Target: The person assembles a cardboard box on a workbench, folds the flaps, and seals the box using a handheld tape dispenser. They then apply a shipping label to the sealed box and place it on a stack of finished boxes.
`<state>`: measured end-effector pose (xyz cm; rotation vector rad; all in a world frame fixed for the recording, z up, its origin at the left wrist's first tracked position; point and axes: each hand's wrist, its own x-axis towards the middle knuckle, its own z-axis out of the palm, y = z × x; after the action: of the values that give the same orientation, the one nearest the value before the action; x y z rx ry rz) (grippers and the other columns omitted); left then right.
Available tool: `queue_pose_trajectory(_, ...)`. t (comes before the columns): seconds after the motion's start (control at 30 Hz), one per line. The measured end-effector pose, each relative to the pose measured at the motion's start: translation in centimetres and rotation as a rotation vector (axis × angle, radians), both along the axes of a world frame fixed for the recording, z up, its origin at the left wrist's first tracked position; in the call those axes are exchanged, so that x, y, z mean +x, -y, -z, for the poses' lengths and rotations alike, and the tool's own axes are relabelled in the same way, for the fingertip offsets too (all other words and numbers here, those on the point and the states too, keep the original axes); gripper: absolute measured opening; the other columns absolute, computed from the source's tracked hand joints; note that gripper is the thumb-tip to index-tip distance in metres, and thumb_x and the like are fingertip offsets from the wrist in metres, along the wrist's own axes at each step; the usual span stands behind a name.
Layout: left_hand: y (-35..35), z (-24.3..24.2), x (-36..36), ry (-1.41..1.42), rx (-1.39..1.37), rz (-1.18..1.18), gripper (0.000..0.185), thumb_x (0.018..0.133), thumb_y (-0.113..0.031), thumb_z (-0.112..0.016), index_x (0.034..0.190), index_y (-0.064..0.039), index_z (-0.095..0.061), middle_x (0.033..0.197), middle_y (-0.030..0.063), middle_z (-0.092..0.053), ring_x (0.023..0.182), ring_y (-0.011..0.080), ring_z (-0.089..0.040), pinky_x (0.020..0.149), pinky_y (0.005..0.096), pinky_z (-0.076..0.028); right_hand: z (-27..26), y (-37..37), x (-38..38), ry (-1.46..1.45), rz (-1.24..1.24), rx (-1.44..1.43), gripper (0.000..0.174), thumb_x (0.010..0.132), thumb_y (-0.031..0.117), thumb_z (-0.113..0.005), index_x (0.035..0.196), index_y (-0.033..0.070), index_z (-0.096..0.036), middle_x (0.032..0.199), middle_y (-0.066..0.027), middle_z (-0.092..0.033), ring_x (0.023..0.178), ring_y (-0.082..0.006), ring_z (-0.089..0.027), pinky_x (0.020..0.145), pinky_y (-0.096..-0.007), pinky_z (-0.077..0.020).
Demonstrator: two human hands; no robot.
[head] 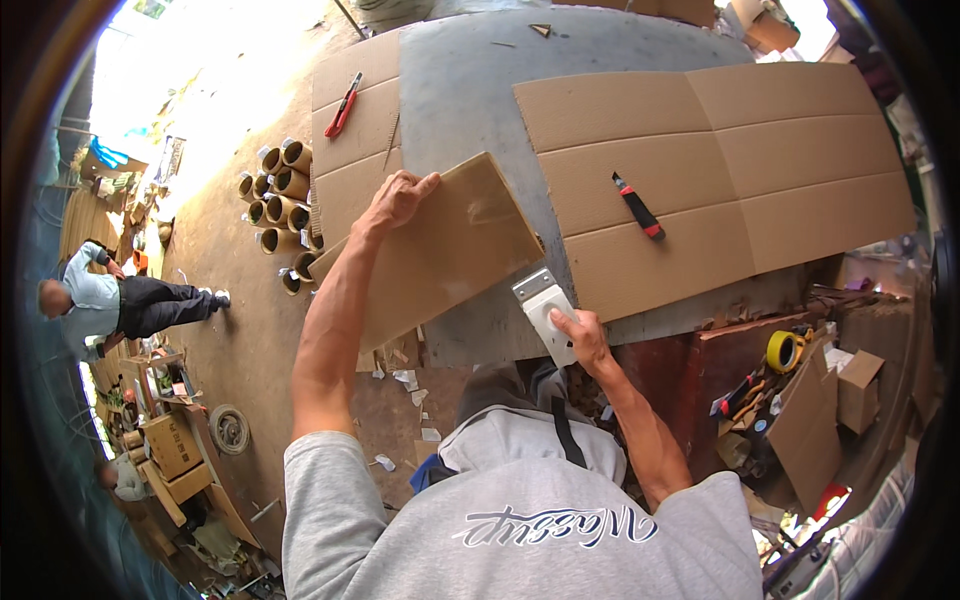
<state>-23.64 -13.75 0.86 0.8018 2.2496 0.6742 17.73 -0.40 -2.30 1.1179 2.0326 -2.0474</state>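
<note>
My left hand (401, 196) grips the upper edge of a folded brown cardboard piece (457, 240), which lies tilted across the near side of the grey worktable (472, 97). In my right hand (583, 337) is a white handheld tool with a metal end plate (547, 311), its metal end close to the cardboard's near right corner. Right of it a large creased cardboard sheet (645, 112) lies flat, bearing a black and red utility knife (639, 206). Another cardboard sheet (352, 180) at the table's left bears a red utility knife (343, 106).
Cardboard tubes (279, 210) stand on the floor left of the table. A person (97, 300) stands farther left, another is partly visible below. At right are a yellow tape roll (782, 351), hand tools and a small cardboard box (860, 390). Paper scraps litter the floor near me.
</note>
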Motion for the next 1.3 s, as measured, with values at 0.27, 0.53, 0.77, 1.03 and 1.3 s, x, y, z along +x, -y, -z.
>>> queue_pose_trajectory(0.27, -1.0, 2.3, -4.1, -0.087, -0.094, 0.029, 0.083, 0.101, -0.070, -0.047, 0.085, 0.008, -0.072, 0.073, 0.0264, -0.062, 0.073, 0.0301, -0.064, 0.077, 0.0462, -0.050, 0.1, 0.5, -5.4, -0.059, 0.050, -0.018, 0.060, 0.093, 0.056, -0.065, 0.085, -0.003, -0.069, 0.068, -0.0078, -0.060, 0.069, -0.0172, -0.055, 0.066, -0.0367, -0.0453)
queue_pose_trajectory(0.53, -2.6, 4.5, 4.5, -0.335, -0.141, 0.000, 0.044, 0.101, -0.043, -0.061, 0.115, -0.003, -0.076, 0.124, 0.0218, -0.072, 0.108, 0.0386, -0.071, 0.091, 0.0470, -0.055, -3.1, 0.4, -2.8, -0.038, 0.067, 0.052, 0.061, 0.093, 0.056, -0.066, 0.086, -0.005, -0.070, 0.067, -0.0081, -0.062, 0.067, -0.0169, -0.056, 0.064, -0.0368, -0.0458)
queue_pose_trajectory(0.77, -1.4, 2.6, 9.1, 0.011, 0.244, 0.475, 0.065, 0.106, -0.043, -0.051, 0.151, 0.004, -0.049, 0.159, 0.0260, -0.043, 0.151, 0.0377, -0.038, 0.126, 0.0429, -0.029, -0.8, -0.7, -5.3, 0.001, 0.027, 0.073, 0.069, 0.091, 0.062, -0.062, 0.080, -0.006, -0.069, 0.064, -0.0153, -0.059, 0.066, -0.0228, -0.058, 0.065, -0.0412, -0.0461)
queue_pose_trajectory(1.03, 1.7, 1.5, 12.0, -0.286, 0.026, 0.500, 0.073, 0.091, -0.026, -0.073, 0.153, 0.000, -0.047, 0.156, 0.0237, -0.048, 0.146, 0.0370, -0.046, 0.122, 0.0407, -0.036, -1.6, -0.5, -5.2, -0.032, 0.027, 0.154, 0.071, 0.092, 0.060, -0.060, 0.075, -0.008, -0.067, 0.063, -0.0223, -0.060, 0.064, -0.0303, -0.059, 0.066, -0.0460, -0.0461)
queue_pose_trajectory(1.3, 1.4, 0.7, 12.9, -0.330, 0.058, 0.403, 0.062, 0.091, -0.021, -0.074, 0.147, -0.003, -0.055, 0.147, 0.0211, -0.058, 0.131, 0.0398, -0.059, 0.110, 0.0431, -0.048, -7.5, 0.4, -3.0, -0.057, 0.034, 0.036, 0.054, 0.099, 0.047, -0.063, 0.082, -0.004, -0.071, 0.070, -0.0045, -0.065, 0.065, -0.0138, -0.058, 0.062, -0.0325, -0.0455)
